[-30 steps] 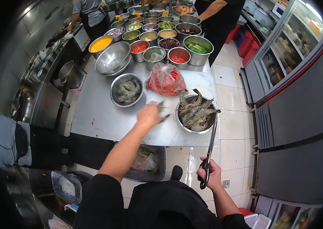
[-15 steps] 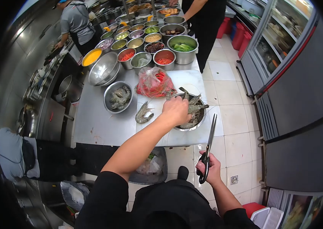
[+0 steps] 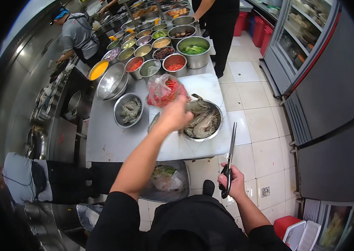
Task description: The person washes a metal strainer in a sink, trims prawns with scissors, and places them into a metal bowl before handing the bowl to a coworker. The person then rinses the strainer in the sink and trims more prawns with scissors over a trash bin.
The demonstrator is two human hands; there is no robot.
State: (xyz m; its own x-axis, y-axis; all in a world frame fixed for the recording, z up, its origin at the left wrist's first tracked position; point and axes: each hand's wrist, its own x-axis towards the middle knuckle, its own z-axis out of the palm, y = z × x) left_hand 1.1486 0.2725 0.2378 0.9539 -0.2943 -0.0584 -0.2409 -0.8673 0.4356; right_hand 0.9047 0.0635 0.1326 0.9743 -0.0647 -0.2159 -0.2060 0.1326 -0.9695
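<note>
My left hand [image 3: 177, 113] hovers over the left rim of a steel bowl of whole shrimp [image 3: 204, 123] on the white cutting board. Its fingers are blurred and turned away, so whether they grip a shrimp cannot be made out. One grey shrimp [image 3: 154, 120] on the board is partly covered by my left wrist. In my right hand [image 3: 235, 180] are black-handled scissors [image 3: 229, 161], blades pointing up past the board's right edge. Left of the board, a smaller steel bowl [image 3: 117, 119] contains more shrimp. A clear plastic bag of red chillies [image 3: 166, 92] lies beyond my left hand.
Several steel pots of chopped ingredients [image 3: 175, 62] crowd the table's far end, beside stacked bowls [image 3: 111, 81]. Under the near edge stands a grey bin [image 3: 177, 195]. Co-workers stand far left [image 3: 78, 37], lower left [image 3: 22, 175] and at the back [image 3: 223, 25]. Fridges [image 3: 331, 100] line the right.
My left hand has drawn back leftward from inside the shrimp bowl, uncovering more of the shrimp there. My right hand still holds the scissors, nearly in place. The view has shifted slightly.
</note>
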